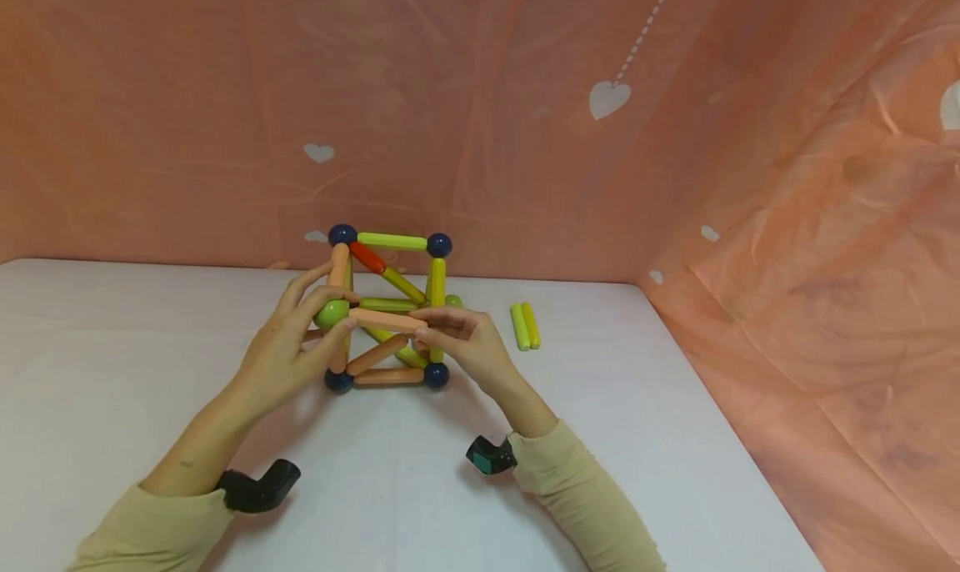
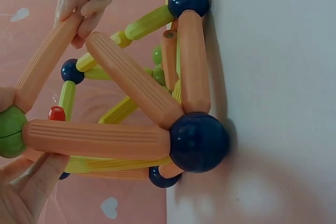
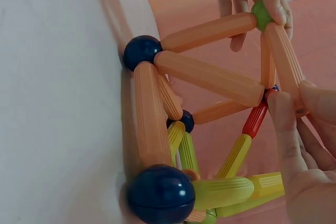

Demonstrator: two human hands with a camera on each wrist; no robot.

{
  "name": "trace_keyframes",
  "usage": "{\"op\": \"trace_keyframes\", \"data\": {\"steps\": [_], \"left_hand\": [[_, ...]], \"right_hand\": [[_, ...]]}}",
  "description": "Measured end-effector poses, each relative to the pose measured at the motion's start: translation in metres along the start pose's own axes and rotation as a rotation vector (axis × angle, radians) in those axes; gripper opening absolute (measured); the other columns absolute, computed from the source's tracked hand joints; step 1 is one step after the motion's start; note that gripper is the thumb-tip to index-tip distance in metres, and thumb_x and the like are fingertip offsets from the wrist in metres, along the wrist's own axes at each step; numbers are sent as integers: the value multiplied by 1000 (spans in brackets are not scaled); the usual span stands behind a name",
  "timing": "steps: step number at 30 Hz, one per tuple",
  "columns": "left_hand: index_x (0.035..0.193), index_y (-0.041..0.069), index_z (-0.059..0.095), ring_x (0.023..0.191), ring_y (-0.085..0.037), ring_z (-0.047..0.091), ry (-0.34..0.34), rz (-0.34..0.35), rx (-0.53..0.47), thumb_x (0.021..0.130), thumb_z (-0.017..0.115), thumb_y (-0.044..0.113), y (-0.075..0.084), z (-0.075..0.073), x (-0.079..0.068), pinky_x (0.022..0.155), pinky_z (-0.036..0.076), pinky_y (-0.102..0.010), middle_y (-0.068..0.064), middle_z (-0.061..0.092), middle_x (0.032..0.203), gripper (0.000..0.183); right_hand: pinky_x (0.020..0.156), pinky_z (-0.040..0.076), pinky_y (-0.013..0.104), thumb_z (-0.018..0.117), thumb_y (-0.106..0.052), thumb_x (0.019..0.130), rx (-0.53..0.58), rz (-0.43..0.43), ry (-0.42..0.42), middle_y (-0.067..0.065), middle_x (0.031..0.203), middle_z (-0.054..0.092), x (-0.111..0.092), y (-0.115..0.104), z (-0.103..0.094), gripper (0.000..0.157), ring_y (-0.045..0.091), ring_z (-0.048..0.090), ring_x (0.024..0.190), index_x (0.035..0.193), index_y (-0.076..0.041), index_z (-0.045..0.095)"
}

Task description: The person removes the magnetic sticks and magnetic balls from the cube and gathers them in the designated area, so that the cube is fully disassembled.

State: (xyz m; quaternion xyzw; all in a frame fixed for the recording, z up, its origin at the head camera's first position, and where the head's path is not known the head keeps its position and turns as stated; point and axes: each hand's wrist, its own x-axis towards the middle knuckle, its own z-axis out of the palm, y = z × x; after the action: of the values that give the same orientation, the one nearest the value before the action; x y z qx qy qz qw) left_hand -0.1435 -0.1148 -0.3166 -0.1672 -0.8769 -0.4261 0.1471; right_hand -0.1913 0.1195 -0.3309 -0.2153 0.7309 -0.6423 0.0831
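Two hands' fingers pinch one orange rod [image 1: 386,319]; only the head view shows spare yellow rods [image 1: 525,325].

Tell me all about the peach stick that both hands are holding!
The peach stick is a chunky rod with fine ridges along it and rounded ends; it looks like plastic. It lies almost level across the front of the stick-and-ball frame, above the white table. Its left end meets a green ball that the left hand holds. The right hand pinches its other end with its fingers.
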Motion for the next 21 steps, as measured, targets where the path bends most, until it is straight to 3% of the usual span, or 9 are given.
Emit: {"op": "trace_keyframes", "data": {"steps": [5, 8, 12, 18, 21], "left_hand": [[116, 11, 58, 105, -43, 59, -2, 20, 28, 98, 56, 28, -1, 0, 4, 78, 51, -60, -18, 27, 152, 25], [112, 9, 57, 106, -43, 58, -1, 15, 26, 97, 57, 25, -1, -1, 5, 79, 52, -58, -18, 28, 151, 22], [112, 7, 57, 111, -43, 55, -20, 10, -25, 97, 57, 22, -5, -6, 6, 81, 53, -57, -17, 27, 151, 21], [132, 11, 52, 120, -45, 48, -56, 1, -44, 96, 58, 29, -9, -10, 3, 85, 50, -61, -15, 21, 155, 41], [142, 11, 43, 125, -43, 44, -39, 17, -61, 96, 59, 27, -10, -11, 0, 87, 49, -60, -14, 21, 156, 52]], "right_hand": [[88, 53, 51, 62, -3, 92, 1, -33, 25, 24, 103, 69, -3, 3, 0, 27, 52, 61, 96, 116, 7, 63], [87, 55, 43, 63, -4, 91, -22, -48, 56, 23, 106, 68, -6, 3, -2, 26, 38, 66, 96, 115, 7, 65], [94, 50, 34, 67, -13, 90, -35, 7, 128, 13, 112, 70, -10, 6, -12, 29, 15, 65, 100, 116, 1, 67], [95, 50, 34, 67, -10, 90, -6, 55, 239, 10, 109, 71, -17, 12, -33, 30, 15, 68, 97, 117, 0, 66], [89, 54, 32, 65, -3, 90, 57, 29, 295, 10, 104, 70, -19, 17, -43, 30, 12, 69, 90, 117, 8, 63]]}}
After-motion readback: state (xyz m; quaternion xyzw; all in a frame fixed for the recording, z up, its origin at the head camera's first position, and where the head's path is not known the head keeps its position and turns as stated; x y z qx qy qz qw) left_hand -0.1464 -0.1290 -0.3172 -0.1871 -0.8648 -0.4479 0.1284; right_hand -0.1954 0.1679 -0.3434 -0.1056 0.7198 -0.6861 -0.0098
